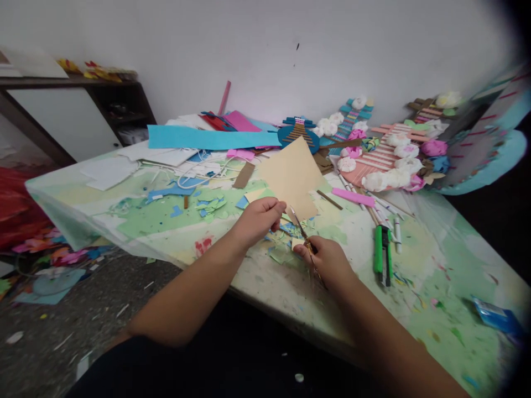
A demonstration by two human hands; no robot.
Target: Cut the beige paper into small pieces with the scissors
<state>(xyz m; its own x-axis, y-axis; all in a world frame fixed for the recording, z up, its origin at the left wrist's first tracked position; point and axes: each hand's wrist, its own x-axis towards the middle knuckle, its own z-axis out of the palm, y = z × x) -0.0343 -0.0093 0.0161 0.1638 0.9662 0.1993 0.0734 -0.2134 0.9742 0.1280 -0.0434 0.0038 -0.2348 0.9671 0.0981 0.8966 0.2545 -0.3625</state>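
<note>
My right hand [327, 260] is wrapped round a pair of scissors [299, 225], whose blades point up and left. Beside its thumb lies a small cream scrap [296, 242]; I cannot tell whether they touch. Just left of the scissor tips, my left hand [262, 220] is closed in a pinch. Whatever is between those fingers is too small to make out. Behind both hands a large sheet of cream paper [292, 174] lies on the table. Green and blue paper clippings [286, 251] are scattered under the hands.
A green-handled cutter [382, 251] and white markers [397, 232] lie at the right. Decorated cardboard pieces with paper flowers [390, 160] stand behind. A long blue strip [211, 137] and white cord [194, 179] are at back left. The table's front edge [265, 301] is close.
</note>
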